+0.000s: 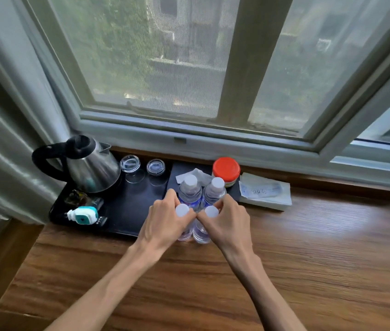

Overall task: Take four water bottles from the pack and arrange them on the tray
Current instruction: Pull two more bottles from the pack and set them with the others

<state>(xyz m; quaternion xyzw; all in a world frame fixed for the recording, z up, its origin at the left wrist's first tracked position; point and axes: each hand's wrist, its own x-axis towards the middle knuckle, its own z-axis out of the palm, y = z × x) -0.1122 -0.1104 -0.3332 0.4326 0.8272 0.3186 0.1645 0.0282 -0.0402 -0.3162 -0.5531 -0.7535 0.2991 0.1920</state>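
Observation:
Several clear water bottles with white caps stand upright in a tight block at the right end of the black tray (127,211). The far pair is the far left bottle (190,189) and the far right bottle (214,191). My left hand (163,223) is closed around the near left bottle (182,210) just below its cap. My right hand (229,220) grips the near right bottle (211,211) the same way. The lower halves of both near bottles are partly hidden by my hands. No pack is in view.
On the tray stand a steel kettle (93,168) with a black handle, two upturned glasses (130,163), a teal and white gadget (84,215) and sachets. A red-lidded jar (226,170) and folded white papers (264,191) lie to the right. The wooden sill (308,259) runs under the window.

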